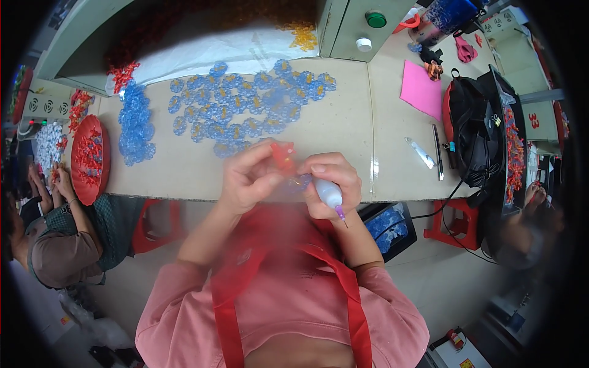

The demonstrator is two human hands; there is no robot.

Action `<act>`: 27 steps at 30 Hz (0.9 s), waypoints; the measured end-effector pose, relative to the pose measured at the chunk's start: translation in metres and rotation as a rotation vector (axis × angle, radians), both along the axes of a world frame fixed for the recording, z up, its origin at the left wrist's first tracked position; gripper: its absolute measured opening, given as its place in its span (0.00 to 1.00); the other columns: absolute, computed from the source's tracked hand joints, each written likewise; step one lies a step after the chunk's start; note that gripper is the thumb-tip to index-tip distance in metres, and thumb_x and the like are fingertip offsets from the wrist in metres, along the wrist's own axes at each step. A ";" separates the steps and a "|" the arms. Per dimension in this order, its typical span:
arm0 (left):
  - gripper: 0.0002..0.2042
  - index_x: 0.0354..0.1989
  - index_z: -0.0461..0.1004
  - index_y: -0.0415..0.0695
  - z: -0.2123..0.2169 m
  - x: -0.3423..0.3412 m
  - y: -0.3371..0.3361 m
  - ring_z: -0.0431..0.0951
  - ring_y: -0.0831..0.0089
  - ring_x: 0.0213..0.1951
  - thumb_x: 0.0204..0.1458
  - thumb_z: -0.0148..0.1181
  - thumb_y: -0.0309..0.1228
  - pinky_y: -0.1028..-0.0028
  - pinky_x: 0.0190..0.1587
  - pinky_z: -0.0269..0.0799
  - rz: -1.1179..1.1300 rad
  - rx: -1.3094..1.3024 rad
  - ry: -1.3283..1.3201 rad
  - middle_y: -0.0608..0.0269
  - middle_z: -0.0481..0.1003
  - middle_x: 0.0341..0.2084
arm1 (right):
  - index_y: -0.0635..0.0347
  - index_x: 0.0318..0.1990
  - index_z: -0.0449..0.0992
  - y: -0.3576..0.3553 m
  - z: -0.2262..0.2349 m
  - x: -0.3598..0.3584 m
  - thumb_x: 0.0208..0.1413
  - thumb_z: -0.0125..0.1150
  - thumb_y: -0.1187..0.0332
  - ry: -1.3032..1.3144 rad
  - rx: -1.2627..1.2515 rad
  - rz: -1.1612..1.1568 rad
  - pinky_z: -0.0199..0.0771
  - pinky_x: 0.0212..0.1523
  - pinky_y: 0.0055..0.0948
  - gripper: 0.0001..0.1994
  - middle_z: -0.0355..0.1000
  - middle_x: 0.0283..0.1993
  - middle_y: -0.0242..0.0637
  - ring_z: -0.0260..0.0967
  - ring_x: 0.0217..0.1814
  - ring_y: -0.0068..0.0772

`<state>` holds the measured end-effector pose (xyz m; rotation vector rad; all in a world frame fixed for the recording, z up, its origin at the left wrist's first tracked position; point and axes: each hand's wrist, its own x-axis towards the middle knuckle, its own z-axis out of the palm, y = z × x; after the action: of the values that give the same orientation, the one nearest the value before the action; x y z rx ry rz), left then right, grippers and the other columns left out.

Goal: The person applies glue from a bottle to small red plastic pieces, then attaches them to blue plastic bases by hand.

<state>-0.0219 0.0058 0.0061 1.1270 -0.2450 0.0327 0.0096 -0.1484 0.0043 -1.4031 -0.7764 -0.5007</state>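
Observation:
My left hand (246,179) is closed, pinching a small red translucent plastic piece (284,157) between thumb and fingers. Within my right hand (341,176) lies a small white squeeze bottle (329,194), its purple needle tip (340,212) pointing down toward my apron. A clear bluish flower-shaped piece (299,183) sits between the two hands, at my right fingertips; which hand carries its weight I cannot tell. Beyond my hands, many blue translucent flower pieces (251,126) with yellow centres are spread on the table (331,141).
A heap of blue pieces (135,126) and a red tray (86,161) stand to the left. A grey cabinet (353,30) rises at the back. Rightward lie a pink sheet (421,89), tweezers (437,152) and a black bag (472,126). Other people work at both sides.

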 end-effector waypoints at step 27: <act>0.14 0.34 0.71 0.41 0.028 -0.123 0.348 0.75 0.70 0.27 0.37 0.62 0.32 0.72 0.32 0.70 1.720 1.203 0.382 0.57 0.75 0.26 | 0.63 0.46 0.64 -0.019 -0.040 0.000 0.46 0.54 0.81 0.303 -0.050 -0.186 0.62 0.23 0.16 0.17 0.64 0.37 0.41 0.60 0.23 0.21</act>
<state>-0.1451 0.3533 0.0342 2.1715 1.2760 1.3180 0.0094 -0.1675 -0.0361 -1.5617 -0.4191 -0.4008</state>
